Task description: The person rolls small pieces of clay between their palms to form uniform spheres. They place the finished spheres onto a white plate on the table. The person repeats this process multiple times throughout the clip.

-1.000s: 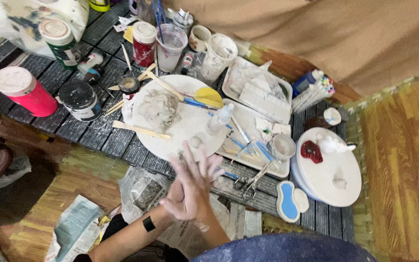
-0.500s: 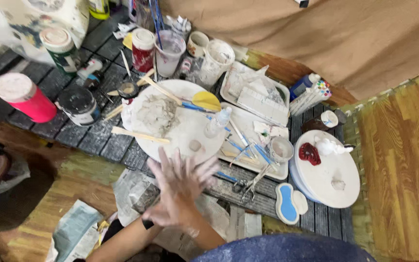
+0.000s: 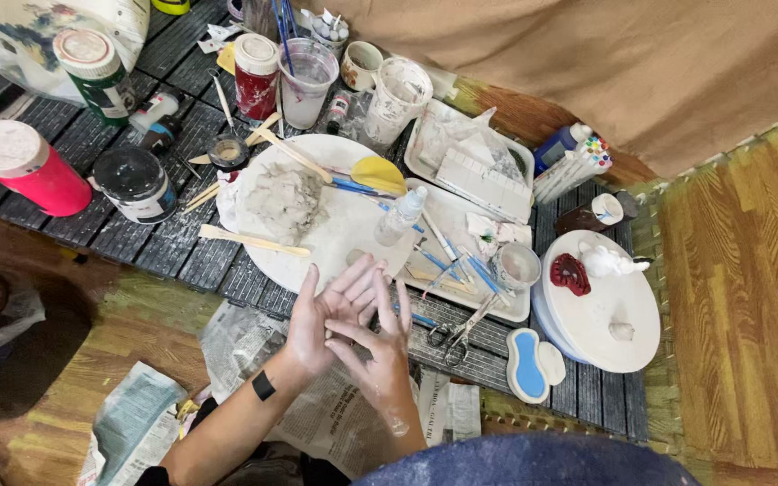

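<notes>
My left hand [image 3: 321, 317] and my right hand [image 3: 380, 346] are pressed together palm to palm, fingers spread, in front of a low dark slatted table [image 3: 164, 252]. Both are dusted with pale clay, and I cannot see anything held between them. Just beyond the fingertips lies a round white board [image 3: 335, 238] with a grey clay lump [image 3: 283, 200], a wooden stick [image 3: 249, 240] and a small spray bottle [image 3: 400, 216].
Pink jar [image 3: 24, 169], black tin [image 3: 135, 184], green-lidded tub [image 3: 94, 74] and cups stand at the left and back. A white tray [image 3: 456, 216] holds tools; scissors [image 3: 461, 328] lie near it. Right: a white turntable [image 3: 601, 301] with small figures. Newspaper [image 3: 245, 342] covers the floor.
My hands have stayed together and shifted slightly, rubbing against each other, with the fingers changing angle. The view has moved a little; the things on the table have not moved.
</notes>
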